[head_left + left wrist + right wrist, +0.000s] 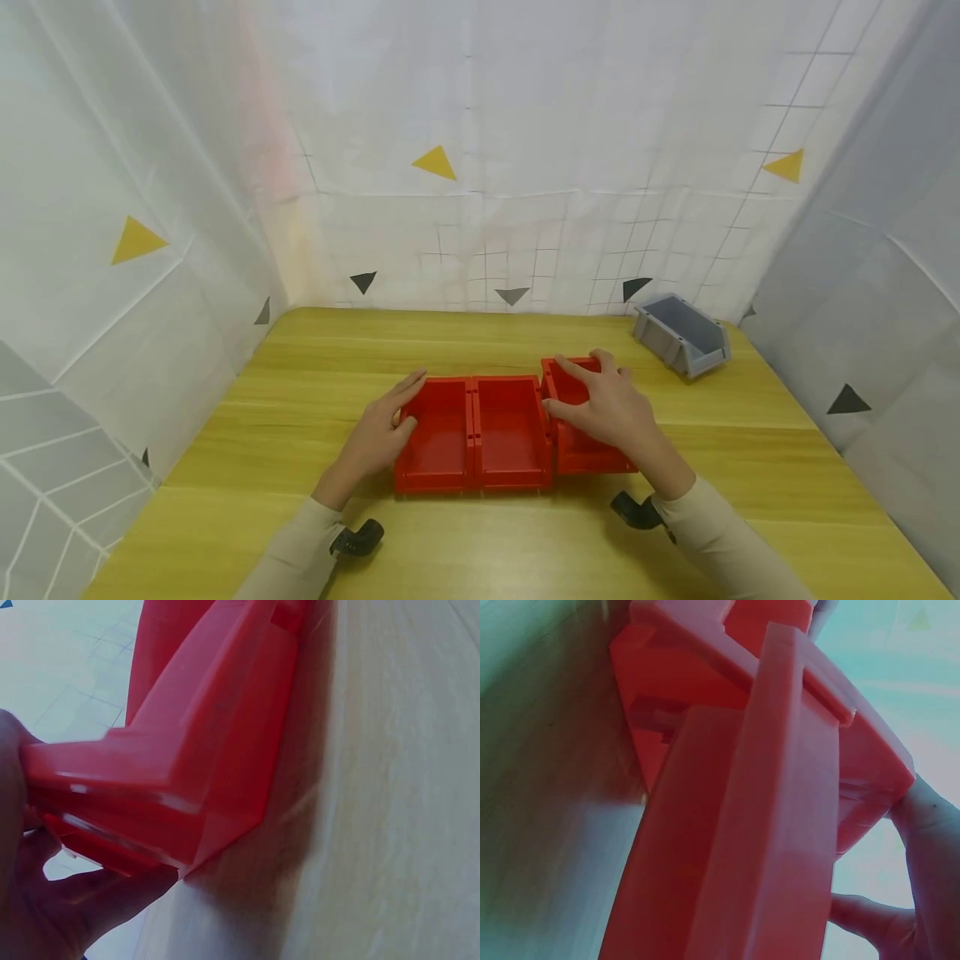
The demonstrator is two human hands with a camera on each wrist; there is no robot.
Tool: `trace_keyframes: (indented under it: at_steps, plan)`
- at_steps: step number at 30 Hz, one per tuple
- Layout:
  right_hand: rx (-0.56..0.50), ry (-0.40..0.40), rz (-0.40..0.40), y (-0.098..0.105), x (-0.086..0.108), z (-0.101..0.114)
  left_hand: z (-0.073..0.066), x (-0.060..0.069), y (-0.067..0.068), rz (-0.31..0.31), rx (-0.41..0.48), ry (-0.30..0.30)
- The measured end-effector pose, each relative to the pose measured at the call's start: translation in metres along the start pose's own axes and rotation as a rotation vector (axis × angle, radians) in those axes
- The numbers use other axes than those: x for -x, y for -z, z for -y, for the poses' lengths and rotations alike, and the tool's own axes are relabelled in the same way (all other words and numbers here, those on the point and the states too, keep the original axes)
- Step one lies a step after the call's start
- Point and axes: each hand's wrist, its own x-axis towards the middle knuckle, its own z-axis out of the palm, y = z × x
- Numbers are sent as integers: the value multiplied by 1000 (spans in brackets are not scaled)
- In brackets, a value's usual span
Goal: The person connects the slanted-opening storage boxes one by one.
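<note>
Three red bins stand side by side in the head view: a left bin [437, 435], a middle bin [513, 433] and a right bin [585, 457]. The right one is slightly askew and farther back. My left hand [377, 435] grips the outer side of the left bin, fingers toward its back corner and thumb at the near side wall. My right hand [615, 404] reaches over the right bin, thumb and fingers spread at its left wall. Red plastic [225, 742] fills the left wrist view beside my hand [45, 907]. In the right wrist view, my hand [934, 874] touches a red bin [874, 772].
A grey bin [682, 333] rests at the back right of the wooden table [480, 542]. White sheeting [525, 108] with yellow and dark triangles hangs behind the table and along both sides.
</note>
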Motion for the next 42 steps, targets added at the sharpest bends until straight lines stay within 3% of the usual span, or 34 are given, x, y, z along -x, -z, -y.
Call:
trace_keyframes:
  at_steps: [42]
  plan:
    - [15,-6,-8,-9,-1,1,5,0,-2,-1,-6,16]
